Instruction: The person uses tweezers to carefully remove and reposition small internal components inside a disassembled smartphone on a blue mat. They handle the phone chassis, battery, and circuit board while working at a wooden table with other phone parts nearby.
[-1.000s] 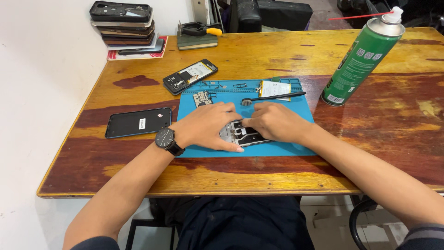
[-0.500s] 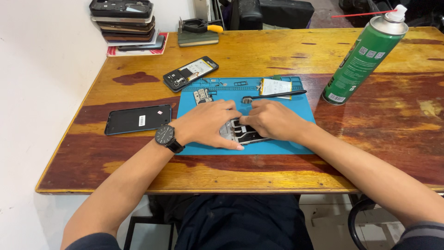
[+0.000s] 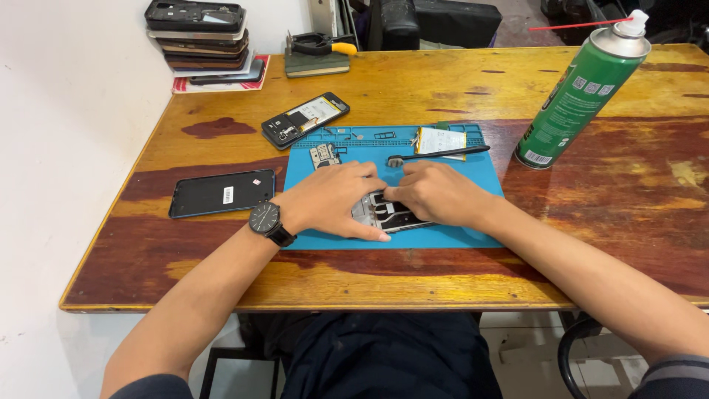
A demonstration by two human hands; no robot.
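blue mat [image 3: 450, 235] is the landmark. at its near middle, the opened phone frame [image 3: 388, 213] is pressed down under both hands, long side running left to right. left hand [image 3: 332, 201] and right hand [image 3: 436, 193] are close together, equally near.

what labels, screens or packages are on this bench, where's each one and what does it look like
Spray can: right of the blue mat, tilted in view, green, white label patches, white cap with red straw.
Dark phone: left of the mat, lying flat, black, small white sticker.
Opened phone: above the mat's left corner, black, insides showing.
White-labelled flat part: mat's top edge.
Stacked phone shells: far left corner.
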